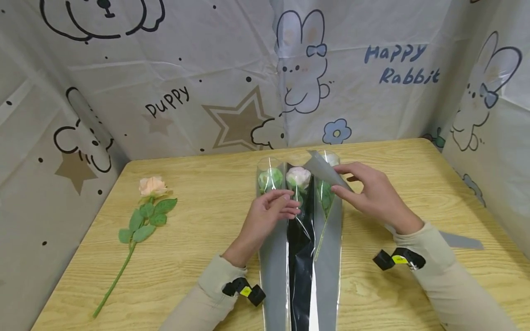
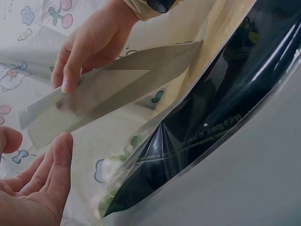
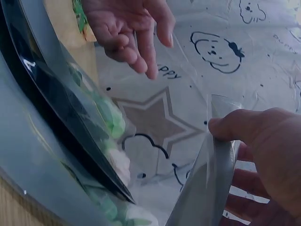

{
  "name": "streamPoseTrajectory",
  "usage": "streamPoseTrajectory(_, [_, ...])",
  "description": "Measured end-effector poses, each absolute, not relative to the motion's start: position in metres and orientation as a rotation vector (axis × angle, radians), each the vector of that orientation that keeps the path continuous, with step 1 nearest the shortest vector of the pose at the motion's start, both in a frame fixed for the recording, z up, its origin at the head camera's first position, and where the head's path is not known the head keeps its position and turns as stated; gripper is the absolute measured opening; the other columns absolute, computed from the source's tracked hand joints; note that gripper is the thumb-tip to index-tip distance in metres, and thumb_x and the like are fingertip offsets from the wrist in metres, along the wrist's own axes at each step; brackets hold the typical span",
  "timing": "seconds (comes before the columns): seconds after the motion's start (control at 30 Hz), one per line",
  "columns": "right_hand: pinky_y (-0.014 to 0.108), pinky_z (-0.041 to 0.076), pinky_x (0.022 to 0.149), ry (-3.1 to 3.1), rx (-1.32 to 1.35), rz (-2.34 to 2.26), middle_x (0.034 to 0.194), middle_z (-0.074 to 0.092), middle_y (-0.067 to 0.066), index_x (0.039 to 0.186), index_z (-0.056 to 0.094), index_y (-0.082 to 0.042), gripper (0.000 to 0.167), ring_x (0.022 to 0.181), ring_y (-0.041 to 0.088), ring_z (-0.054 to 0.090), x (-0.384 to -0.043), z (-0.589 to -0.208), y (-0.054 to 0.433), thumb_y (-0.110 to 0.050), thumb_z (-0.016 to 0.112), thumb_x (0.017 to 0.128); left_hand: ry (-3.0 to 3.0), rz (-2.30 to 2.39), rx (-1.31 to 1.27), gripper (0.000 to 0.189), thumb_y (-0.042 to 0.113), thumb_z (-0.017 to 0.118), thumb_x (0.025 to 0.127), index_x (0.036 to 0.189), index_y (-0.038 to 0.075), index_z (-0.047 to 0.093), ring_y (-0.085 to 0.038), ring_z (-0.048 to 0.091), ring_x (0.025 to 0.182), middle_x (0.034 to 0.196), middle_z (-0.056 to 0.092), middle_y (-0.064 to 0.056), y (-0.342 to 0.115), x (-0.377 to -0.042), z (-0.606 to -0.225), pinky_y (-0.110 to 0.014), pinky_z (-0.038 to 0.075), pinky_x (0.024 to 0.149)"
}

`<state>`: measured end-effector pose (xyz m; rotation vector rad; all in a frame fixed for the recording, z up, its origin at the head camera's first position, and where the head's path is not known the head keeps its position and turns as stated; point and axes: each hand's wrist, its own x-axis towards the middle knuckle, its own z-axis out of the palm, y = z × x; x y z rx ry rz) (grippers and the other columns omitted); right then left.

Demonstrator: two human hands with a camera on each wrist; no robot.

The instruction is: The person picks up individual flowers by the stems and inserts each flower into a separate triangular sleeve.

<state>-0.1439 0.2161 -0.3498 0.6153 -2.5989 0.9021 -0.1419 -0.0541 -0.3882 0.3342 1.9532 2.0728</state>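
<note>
My right hand point(image 1: 374, 195) pinches the wide end of an empty-looking grey, partly clear flower sleeve point(image 3: 207, 183) between thumb and fingers. Its narrow tail point(image 1: 461, 241) shows beyond the right wrist. My left hand point(image 1: 267, 211) hovers over the wrapped flowers, fingers loosely bent and holding nothing. Three wrapped flowers lie side by side below: a green one point(image 1: 270, 178) in a grey sleeve, a pale pink one point(image 1: 298, 176) in a black sleeve point(image 1: 301, 262), and a whitish one point(image 1: 330, 159) in another grey sleeve point(image 1: 329, 276). The held sleeve partly covers the whitish flower.
A loose peach rose point(image 1: 152, 186) with a long green stem lies at the left of the wooden table point(image 1: 198, 257). Printed cloth point(image 1: 232, 55) with cartoon animals hangs behind the table and along both sides.
</note>
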Motion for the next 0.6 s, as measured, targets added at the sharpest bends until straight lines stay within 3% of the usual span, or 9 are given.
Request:
streamPoseTrajectory(0.27, [0.042, 0.065, 0.082, -2.516, 0.828, 0.830, 0.113, 0.075, 0.008, 0.125, 0.070, -0.007, 0.041, 0.097, 0.020, 0.072, -0.135, -0.354, 0.199, -0.013, 0.083, 0.087, 1.947, 2.102, 0.318, 0.041, 0.025, 0.048, 0.111, 0.134, -0.007, 0.059, -0.012, 0.077, 0.094, 0.123, 0.072, -0.029, -0.055, -0.140, -0.386, -0.028, 0.064, 0.090])
streamPoseTrajectory(0.5, [0.042, 0.065, 0.080, -2.505, 0.953, 0.785, 0.115, 0.076, 0.009, 0.129, 0.068, -0.007, 0.044, 0.098, 0.023, 0.074, -0.129, -0.359, 0.187, -0.016, 0.082, 0.089, 1.875, 2.169, 0.274, 0.050, 0.036, 0.043, 0.112, 0.129, -0.007, 0.063, -0.024, 0.078, 0.106, 0.124, 0.072, -0.029, -0.056, -0.141, -0.385, -0.031, 0.064, 0.093])
streamPoseTrajectory(0.6, [0.040, 0.064, 0.078, -2.509, 0.999, 0.750, 0.116, 0.076, 0.009, 0.129, 0.067, -0.008, 0.044, 0.096, 0.021, 0.074, -0.127, -0.360, 0.182, -0.018, 0.082, 0.089, 1.823, 2.202, 0.207, 0.055, 0.039, 0.042, 0.112, 0.130, -0.008, 0.061, -0.024, 0.078, 0.105, 0.126, 0.070, -0.031, -0.057, -0.141, -0.384, -0.033, 0.063, 0.095])
